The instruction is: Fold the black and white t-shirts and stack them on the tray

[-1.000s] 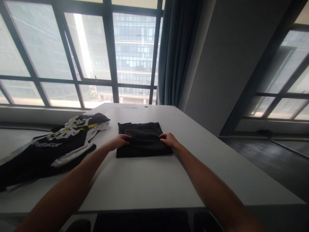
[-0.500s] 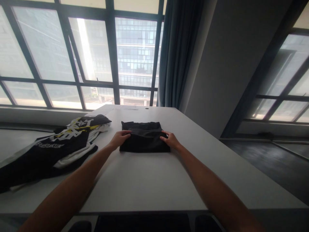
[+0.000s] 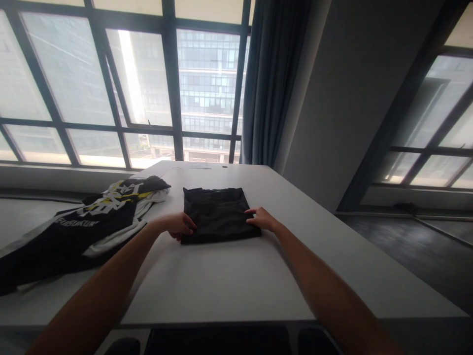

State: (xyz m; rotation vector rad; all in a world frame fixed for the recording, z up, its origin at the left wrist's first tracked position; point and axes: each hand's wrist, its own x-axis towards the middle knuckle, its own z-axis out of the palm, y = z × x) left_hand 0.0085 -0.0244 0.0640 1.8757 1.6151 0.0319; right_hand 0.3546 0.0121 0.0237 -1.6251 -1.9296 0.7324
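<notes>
A folded black garment (image 3: 216, 213) lies flat on the white table (image 3: 229, 281), a little past the middle. My left hand (image 3: 177, 226) is at its near left corner, fingers curled around the edge. My right hand (image 3: 260, 218) rests on its right edge, with the thumb on top and the fingers pinching the fabric. Both forearms stretch across the table towards it.
A black, white and yellow printed shirt (image 3: 84, 224) lies spread out on the left of the table. Behind the table are large windows (image 3: 148, 88), a dark curtain (image 3: 271, 79) and a grey wall on the right. Dark chair backs (image 3: 218, 340) sit at the table's near edge.
The top layer has been folded down and the garment now lies as a neat rectangle. My left hand has slid back to the near left corner, and my right hand has barely moved.
</notes>
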